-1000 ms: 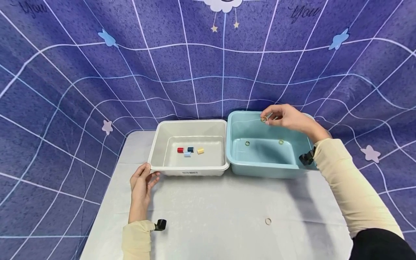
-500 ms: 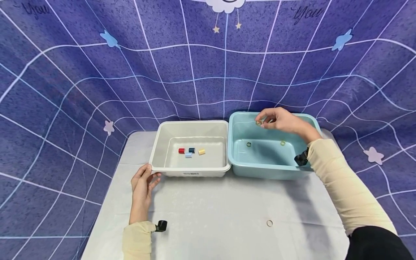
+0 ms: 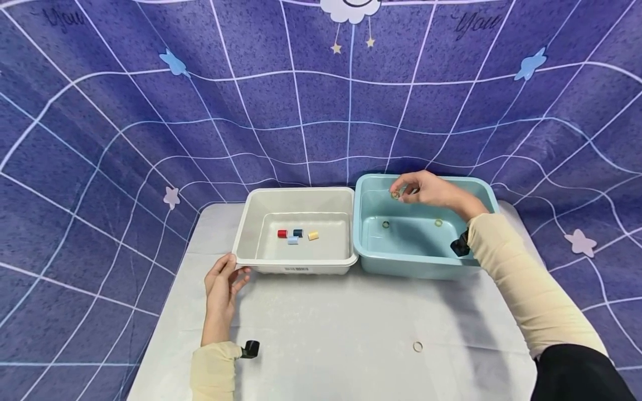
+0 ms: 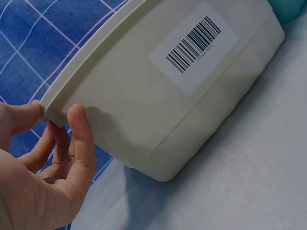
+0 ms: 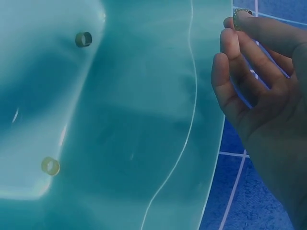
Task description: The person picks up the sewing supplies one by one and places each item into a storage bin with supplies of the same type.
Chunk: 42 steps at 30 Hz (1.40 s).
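Observation:
In the head view my right hand [image 3: 428, 189] is over the back of the teal bin [image 3: 421, 260], pinching a gold ring [image 3: 395, 195] between thumb and finger. The right wrist view shows that ring [image 5: 238, 20] at the fingertips, with a patterned band. Two more rings lie apart on the bin floor: a darker ring [image 3: 385, 224] and a paler gold ring [image 3: 438, 223]. My left hand [image 3: 220, 287] grips the front left corner of the off-white bin [image 3: 296, 262], thumb on the rim and fingers beneath, as the left wrist view shows.
Inside the off-white bin lie a red thread spool [image 3: 282, 234], a dark blue spool [image 3: 298, 233], a light blue spool [image 3: 293, 240] and a yellow spool [image 3: 313, 235]. Another ring [image 3: 418, 347] lies on the white tabletop [image 3: 326, 345]. Both bins stand side by side against a purple curtain [image 3: 321, 133].
My right hand has moved left and a little down over the teal bin, still pinching the ring. The left hand keeps its grip on the off-white bin's corner.

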{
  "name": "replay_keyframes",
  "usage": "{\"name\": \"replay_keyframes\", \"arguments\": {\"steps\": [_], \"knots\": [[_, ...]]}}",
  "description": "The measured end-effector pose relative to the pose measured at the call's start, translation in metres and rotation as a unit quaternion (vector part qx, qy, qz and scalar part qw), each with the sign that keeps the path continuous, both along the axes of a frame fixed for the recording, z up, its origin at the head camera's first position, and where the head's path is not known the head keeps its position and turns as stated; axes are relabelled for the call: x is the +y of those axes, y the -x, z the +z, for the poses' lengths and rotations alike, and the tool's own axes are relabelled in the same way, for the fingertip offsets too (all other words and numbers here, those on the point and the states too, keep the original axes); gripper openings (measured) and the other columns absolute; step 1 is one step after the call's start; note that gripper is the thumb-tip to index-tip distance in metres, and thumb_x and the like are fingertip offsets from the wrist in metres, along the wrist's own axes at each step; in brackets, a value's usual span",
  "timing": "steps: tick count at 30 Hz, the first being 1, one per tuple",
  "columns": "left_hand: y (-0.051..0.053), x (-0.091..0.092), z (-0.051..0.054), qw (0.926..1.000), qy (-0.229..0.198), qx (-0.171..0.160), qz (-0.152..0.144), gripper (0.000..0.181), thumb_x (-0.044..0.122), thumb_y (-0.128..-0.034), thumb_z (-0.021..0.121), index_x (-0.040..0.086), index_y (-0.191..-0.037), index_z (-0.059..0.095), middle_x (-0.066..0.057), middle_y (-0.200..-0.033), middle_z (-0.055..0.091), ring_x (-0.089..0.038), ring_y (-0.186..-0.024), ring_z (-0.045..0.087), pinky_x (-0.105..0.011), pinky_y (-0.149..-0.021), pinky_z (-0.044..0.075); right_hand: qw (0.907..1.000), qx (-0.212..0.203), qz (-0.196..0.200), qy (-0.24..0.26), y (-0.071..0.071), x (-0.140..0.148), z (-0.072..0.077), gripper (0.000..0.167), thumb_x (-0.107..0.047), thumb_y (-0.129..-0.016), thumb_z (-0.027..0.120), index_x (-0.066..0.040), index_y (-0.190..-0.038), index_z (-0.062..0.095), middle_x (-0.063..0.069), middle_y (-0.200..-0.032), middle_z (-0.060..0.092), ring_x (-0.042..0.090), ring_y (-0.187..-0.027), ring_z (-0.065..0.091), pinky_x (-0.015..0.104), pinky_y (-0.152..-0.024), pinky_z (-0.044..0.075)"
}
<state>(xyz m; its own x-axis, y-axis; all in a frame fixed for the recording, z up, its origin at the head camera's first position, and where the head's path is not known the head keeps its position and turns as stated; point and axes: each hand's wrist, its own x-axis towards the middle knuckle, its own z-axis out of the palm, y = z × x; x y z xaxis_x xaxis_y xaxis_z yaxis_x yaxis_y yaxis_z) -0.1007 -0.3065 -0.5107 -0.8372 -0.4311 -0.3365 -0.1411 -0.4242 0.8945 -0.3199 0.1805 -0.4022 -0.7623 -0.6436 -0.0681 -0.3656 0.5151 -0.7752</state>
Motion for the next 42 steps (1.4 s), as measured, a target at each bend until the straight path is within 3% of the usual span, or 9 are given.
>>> {"name": "replay_keyframes", "arguments": {"steps": [4,10,18,23,31,36,42], "knots": [[0.001,0.0,-0.001,1.0,0.002,0.004,-0.002,0.043,0.027,-0.1034,0.067,-0.001,-0.134,0.057,0.003,-0.098,0.07,-0.013,-0.075,0.069,-0.019,-0.061,0.062,1.0,-0.006,0.003,0.002,0.001,-0.001,-0.002,0.026,-0.001,-0.097,0.071,-0.005,-0.122,0.071,0.018,-0.12,0.073,0.036,-0.102,0.071,0.021,-0.08,0.059],[0.001,0.0,-0.002,1.0,0.002,0.004,0.001,0.04,0.026,-0.1034,0.067,-0.001,-0.131,0.058,0.003,-0.097,0.071,-0.013,-0.074,0.069,-0.019,-0.06,0.062,0.9998,-0.018,0.003,-0.007,0.002,-0.001,-0.007,0.028,-0.002,-0.097,0.071,-0.002,-0.124,0.069,0.022,-0.12,0.072,0.023,-0.097,0.071,0.023,-0.076,0.059],[0.001,0.001,-0.002,0.9999,0.014,0.006,-0.001,0.042,0.028,-0.1036,0.067,-0.001,-0.132,0.057,0.004,-0.098,0.069,-0.013,-0.075,0.07,-0.019,-0.061,0.062,0.9997,-0.02,0.001,-0.015,0.006,0.004,-0.017,0.028,0.001,-0.096,0.07,0.001,-0.123,0.069,0.021,-0.118,0.073,0.036,-0.103,0.071,0.022,-0.079,0.059],[0.001,0.001,-0.002,0.9999,0.009,0.005,0.0,0.038,0.028,-0.1033,0.067,0.0,-0.129,0.059,0.003,-0.099,0.069,-0.014,-0.076,0.07,-0.02,-0.062,0.062,0.9992,-0.033,-0.003,-0.023,0.008,0.007,-0.025,0.028,0.0,-0.095,0.071,0.002,-0.123,0.069,0.022,-0.116,0.073,0.036,-0.105,0.07,0.019,-0.081,0.058],[0.002,0.001,-0.003,1.0,0.003,0.004,0.001,0.04,0.027,-0.1033,0.067,-0.002,-0.13,0.058,0.003,-0.098,0.068,-0.014,-0.074,0.07,-0.02,-0.061,0.062,0.999,-0.041,0.015,-0.009,0.012,0.011,-0.035,0.029,0.003,-0.094,0.071,0.008,-0.122,0.067,0.024,-0.115,0.073,0.025,-0.099,0.07,0.019,-0.081,0.058],[0.002,0.0,-0.003,1.0,0.001,0.004,0.001,0.04,0.027,-0.1028,0.068,-0.001,-0.129,0.058,0.003,-0.096,0.069,-0.014,-0.074,0.07,-0.02,-0.061,0.062,0.9983,-0.048,0.031,-0.011,0.015,0.012,-0.043,0.028,0.005,-0.094,0.07,0.011,-0.121,0.065,0.027,-0.114,0.073,0.031,-0.1,0.071,0.021,-0.083,0.06],[0.001,0.0,-0.003,1.0,0.007,0.002,0.001,0.04,0.027,-0.1033,0.067,-0.002,-0.13,0.057,0.003,-0.097,0.069,-0.014,-0.075,0.07,-0.02,-0.061,0.062,0.9969,-0.031,0.053,-0.049,0.02,0.012,-0.053,0.023,-0.001,-0.095,0.072,0.005,-0.118,0.069,0.02,-0.113,0.074,0.027,-0.103,0.07,0.024,-0.09,0.058]]}}
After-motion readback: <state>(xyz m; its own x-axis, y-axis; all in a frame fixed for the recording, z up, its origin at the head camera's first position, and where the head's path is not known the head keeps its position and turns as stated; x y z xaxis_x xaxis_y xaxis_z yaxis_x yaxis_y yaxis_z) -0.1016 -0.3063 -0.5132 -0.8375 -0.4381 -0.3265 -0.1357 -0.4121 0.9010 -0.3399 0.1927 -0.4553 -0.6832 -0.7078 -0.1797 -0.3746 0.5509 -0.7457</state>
